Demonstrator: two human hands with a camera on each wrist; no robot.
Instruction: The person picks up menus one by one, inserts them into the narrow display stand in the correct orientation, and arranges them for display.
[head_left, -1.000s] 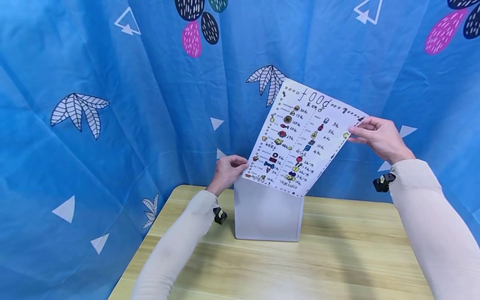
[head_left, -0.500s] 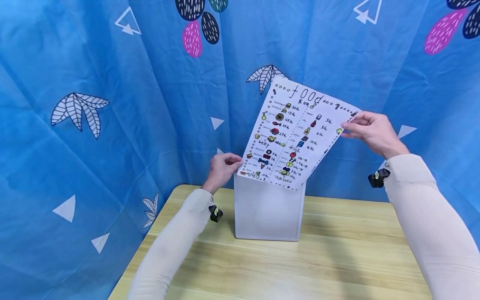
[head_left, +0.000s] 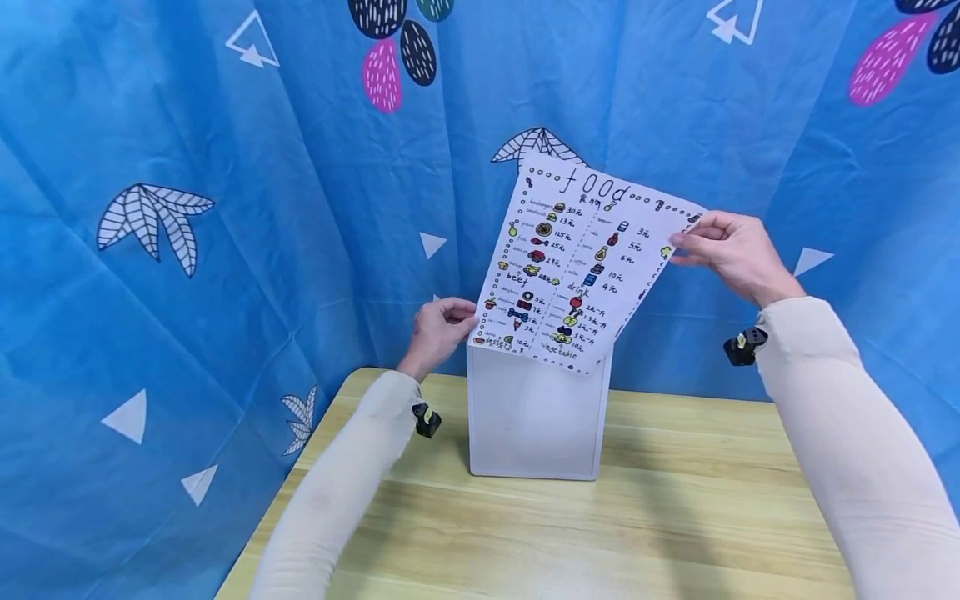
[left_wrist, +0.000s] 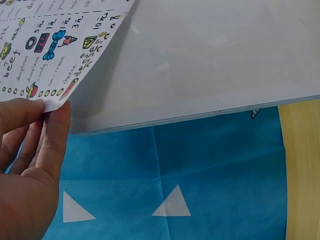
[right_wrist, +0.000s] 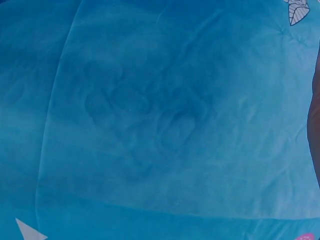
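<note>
A white sheet [head_left: 581,267] headed "food", covered in small coloured drawings and prices, is held tilted above a translucent white file pocket [head_left: 534,412] that stands upright on the wooden table [head_left: 675,533]. My left hand [head_left: 442,325] pinches the sheet's lower left corner, right at the pocket's top left edge. My right hand [head_left: 723,250] pinches the sheet's upper right corner. In the left wrist view the sheet's corner [left_wrist: 60,55] lies between the fingers [left_wrist: 35,145], with the pocket [left_wrist: 210,65] just behind it. The right wrist view shows only blue cloth.
A blue curtain [head_left: 225,208] printed with leaves, triangles and dots hangs close behind and to the left of the table. The pocket stands near the table's far edge, with bare wood [head_left: 525,533] in front of it.
Both hands have carried the sheet a little to the left and up, and it now stands slightly straighter over the pocket's mouth. The pocket has not moved.
</note>
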